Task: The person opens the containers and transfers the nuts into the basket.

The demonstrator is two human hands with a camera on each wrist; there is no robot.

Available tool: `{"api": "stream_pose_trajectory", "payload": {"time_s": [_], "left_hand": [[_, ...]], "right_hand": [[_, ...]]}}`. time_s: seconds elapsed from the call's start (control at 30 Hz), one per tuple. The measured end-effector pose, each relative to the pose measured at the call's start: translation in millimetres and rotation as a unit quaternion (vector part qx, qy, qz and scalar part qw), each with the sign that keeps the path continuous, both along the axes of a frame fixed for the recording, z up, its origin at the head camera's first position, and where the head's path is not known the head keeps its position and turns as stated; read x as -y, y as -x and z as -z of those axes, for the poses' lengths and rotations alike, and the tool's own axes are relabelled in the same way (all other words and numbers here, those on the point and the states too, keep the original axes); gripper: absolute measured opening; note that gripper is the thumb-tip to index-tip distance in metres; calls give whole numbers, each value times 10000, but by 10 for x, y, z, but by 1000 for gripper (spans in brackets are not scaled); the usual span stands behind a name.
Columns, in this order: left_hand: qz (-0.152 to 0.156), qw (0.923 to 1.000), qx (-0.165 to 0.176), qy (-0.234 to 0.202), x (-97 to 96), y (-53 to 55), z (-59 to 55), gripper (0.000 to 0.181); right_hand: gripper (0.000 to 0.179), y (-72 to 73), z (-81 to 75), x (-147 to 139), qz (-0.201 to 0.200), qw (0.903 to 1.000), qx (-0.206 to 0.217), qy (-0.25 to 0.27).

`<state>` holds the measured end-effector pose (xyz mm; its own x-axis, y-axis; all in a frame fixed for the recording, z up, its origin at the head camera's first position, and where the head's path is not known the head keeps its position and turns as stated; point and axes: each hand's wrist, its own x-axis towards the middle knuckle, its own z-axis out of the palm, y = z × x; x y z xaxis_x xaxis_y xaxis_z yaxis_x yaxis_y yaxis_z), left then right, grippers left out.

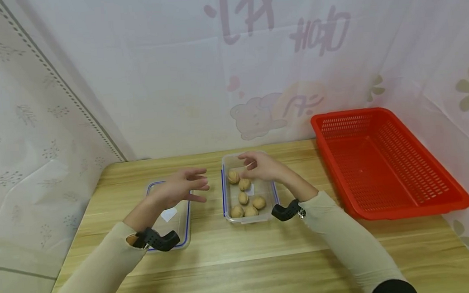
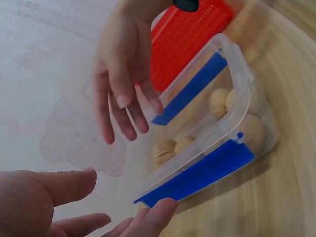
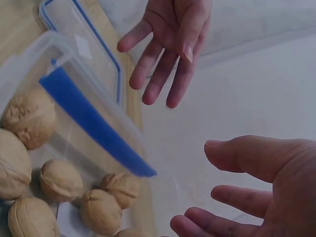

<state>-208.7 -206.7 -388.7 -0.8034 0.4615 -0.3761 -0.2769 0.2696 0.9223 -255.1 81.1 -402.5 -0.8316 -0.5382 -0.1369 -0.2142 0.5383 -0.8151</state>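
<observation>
Lid of flat clear plastic with a blue rim (image 1: pixel 179 222) on the left, and here's the left hand (image 1: pixel 180 186) above its far end, fingers apart, nothing held! Across a gap of pale wooden bench (image 1: pixel 227 274), the blue-clipped clear plastic container (image 1: pixel 234 195), long axis running away from the person, round tan walnuts (image 1: pixel 243 198) inside. The right hand (image 1: pixel 262 166) is nearer, above its far end, thumb and fingers apart, gripping nothing! Furthest right, a red plastic basket (image 1: pixel 383 172).
</observation>
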Motion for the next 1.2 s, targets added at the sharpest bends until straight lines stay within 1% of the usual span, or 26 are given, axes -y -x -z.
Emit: {"api": "stream_pose_trajectory", "payload": {"time_s": [0.13,0.2,0.33,0.43,0.57,0.8,0.93,1.2], "left_hand": [[-140,9996,223,-111,-94,27,107,64],[-199,9992,301,-150,-143,38,151,64],[-272,9985,433,-168,-227,49,204,64],[-287,9983,468,-172,-266,49,235,65],[-315,9981,505,-186,-323,47,283,66],[-456,9973,553,-167,-420,55,390,65],[-535,9969,570,-105,-476,48,413,64],[-642,9969,445,57,-534,27,415,65]], "right_hand": [[62,65,60,-10,118,9998,149,-40],[61,98,87,1,189,9993,319,2],[60,172,145,48,256,9971,704,151],[59,213,174,100,288,9960,827,155],[59,236,187,167,319,9969,721,-85],[60,255,242,286,279,9968,410,-629],[58,240,258,344,272,9958,375,-792],[55,216,283,435,368,9917,182,-1219]]}}
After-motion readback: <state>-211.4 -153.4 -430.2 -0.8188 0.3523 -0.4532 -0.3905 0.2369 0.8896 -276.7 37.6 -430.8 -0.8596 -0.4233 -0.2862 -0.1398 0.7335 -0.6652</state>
